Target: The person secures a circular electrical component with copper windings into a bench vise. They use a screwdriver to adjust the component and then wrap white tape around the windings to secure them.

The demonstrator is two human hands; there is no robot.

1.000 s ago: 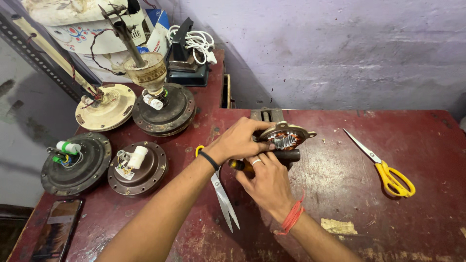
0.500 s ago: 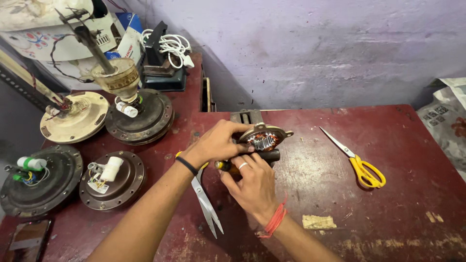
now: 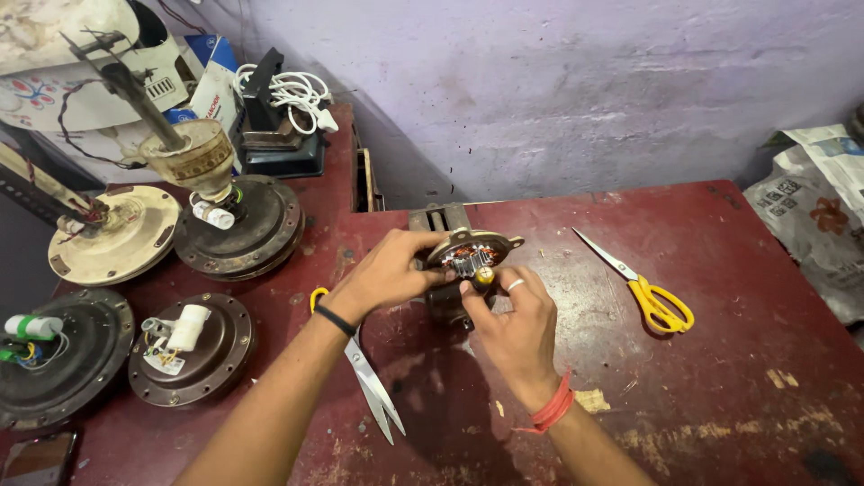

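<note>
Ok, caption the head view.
Both hands, left hand and right hand, grip a small motor over a red table.

both hands meet at the middle, fingers curled inward

left hand (image 3: 387,270) reaches in from the lower left, forearm bare, a dark band at the wrist, fingers bent and closed in a grip. right hand (image 3: 513,319) comes up from below, palm down, ring on one finger, red thread round the wrist, fingertips pinching beside the left hand's

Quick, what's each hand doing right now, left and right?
Left hand: closed on the small motor, gripping its side.
Right hand: fingertips pinch a small brass-coloured part at the motor's front.
</note>
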